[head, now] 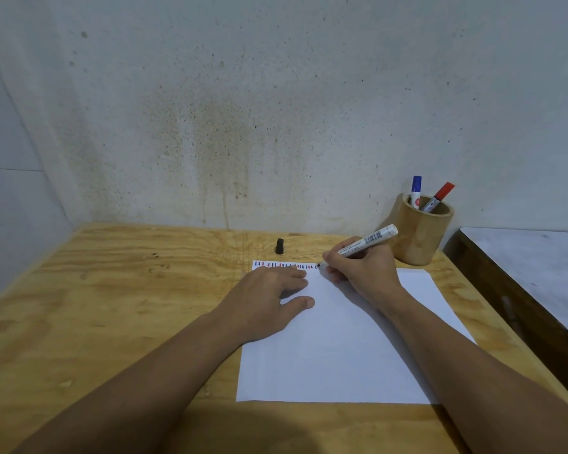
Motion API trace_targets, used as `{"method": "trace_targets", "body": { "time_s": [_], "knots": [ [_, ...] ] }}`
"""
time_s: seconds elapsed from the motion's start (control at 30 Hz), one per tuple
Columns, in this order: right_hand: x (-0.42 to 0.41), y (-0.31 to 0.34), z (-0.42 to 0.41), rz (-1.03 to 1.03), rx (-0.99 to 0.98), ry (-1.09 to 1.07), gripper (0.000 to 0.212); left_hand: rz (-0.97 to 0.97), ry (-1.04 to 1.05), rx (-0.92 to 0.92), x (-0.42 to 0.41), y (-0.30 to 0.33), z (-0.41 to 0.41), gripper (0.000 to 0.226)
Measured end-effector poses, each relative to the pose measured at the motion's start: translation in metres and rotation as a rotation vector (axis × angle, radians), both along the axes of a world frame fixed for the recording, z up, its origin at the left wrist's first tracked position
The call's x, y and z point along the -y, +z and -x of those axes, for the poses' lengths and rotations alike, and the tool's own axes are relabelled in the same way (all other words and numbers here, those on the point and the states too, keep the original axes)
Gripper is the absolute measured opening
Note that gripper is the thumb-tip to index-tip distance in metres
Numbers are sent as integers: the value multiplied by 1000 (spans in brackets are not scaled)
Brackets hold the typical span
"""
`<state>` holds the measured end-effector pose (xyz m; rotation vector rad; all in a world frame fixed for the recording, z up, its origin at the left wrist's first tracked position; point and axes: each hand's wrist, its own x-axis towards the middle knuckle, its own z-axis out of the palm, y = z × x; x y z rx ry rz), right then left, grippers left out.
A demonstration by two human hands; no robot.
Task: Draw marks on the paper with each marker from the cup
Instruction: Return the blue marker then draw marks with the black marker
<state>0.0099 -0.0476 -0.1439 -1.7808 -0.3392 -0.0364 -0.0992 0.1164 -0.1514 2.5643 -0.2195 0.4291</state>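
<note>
A white sheet of paper (pixel 335 348) lies on the plywood table, with a row of short blue, red and black marks (pixel 284 265) along its far edge. My right hand (pixel 361 270) grips an uncapped white marker (pixel 366 241), its black tip touching the paper at the right end of that row. My left hand (pixel 269 294) rests flat on the paper's upper left part, fingers spread. The marker's black cap (pixel 279 246) stands on the table just beyond the paper. A wooden cup (pixel 420 234) at the back right holds a blue-capped marker (pixel 416 191) and a red-capped marker (pixel 440 195).
The plywood table (pixel 112 306) butts against a stained wall at the back. A dark-framed surface with a pale top (pixel 532 270) stands close to the table's right edge, just past the cup.
</note>
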Motion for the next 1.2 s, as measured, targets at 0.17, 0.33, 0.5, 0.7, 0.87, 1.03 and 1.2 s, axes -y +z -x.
{"method": "trace_targets", "body": {
  "time_s": [0.17, 0.33, 0.5, 0.7, 0.87, 1.03, 1.2],
  "knots": [
    [0, 0, 1, 2, -5, 2, 12, -5, 7, -5, 0, 0, 0, 42],
    [-1, 1, 1, 9, -18, -4, 12, -3, 7, -18, 0, -1, 0, 44],
    [1, 0, 1, 39, -6, -1, 11, 5, 21, -21, 1, 0, 0, 45],
    [1, 1, 2, 7, -5, 3, 11, 39, 29, -54, 2, 1, 1, 44],
    [4, 7, 5, -281, -90, -24, 19, 353, 258, 100, -1, 9, -15, 25],
    [6, 10, 6, -341, -171, -6, 14, 318, 419, 34, -12, 17, -58, 49],
    [6, 20, 2, -508, -323, -9, 2, 313, 446, -53, -12, 19, -72, 21]
  ]
}}
